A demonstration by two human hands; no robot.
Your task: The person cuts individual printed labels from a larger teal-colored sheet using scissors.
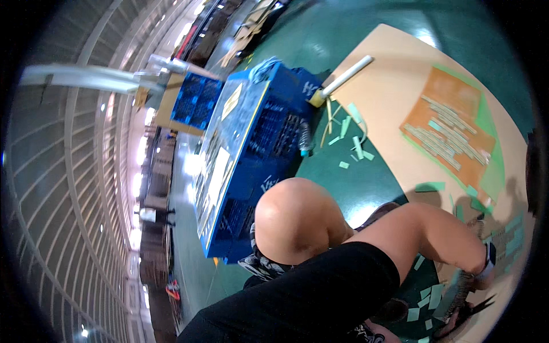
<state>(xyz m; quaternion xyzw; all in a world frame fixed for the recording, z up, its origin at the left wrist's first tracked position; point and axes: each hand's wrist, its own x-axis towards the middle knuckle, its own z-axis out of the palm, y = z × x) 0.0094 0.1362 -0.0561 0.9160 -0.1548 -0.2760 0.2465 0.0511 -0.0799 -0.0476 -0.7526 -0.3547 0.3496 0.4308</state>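
Observation:
My left arm, in a short black sleeve, reaches across to the lower right. Its hand (484,280), with a watch (490,258) on the wrist, is bent down over the tan board (394,86); the fingers are mostly hidden. Below it lies a grey-green textured strip (459,292). A dark, forked, pointed thing (482,306) shows beside the strip; its kind is unclear. What seems to be my right hand (453,323) is near the strip's lower end, dim at the picture's rim, its grip not readable.
Pale green scraps (424,297) litter the green floor. On the board lies an orange sheet (452,108) bearing rows of pale strips, and a white tube (349,77) at its edge. Blue plastic pallets (269,143) stand at left, near a clear bottle (305,137). My bare knee (297,220) is close by.

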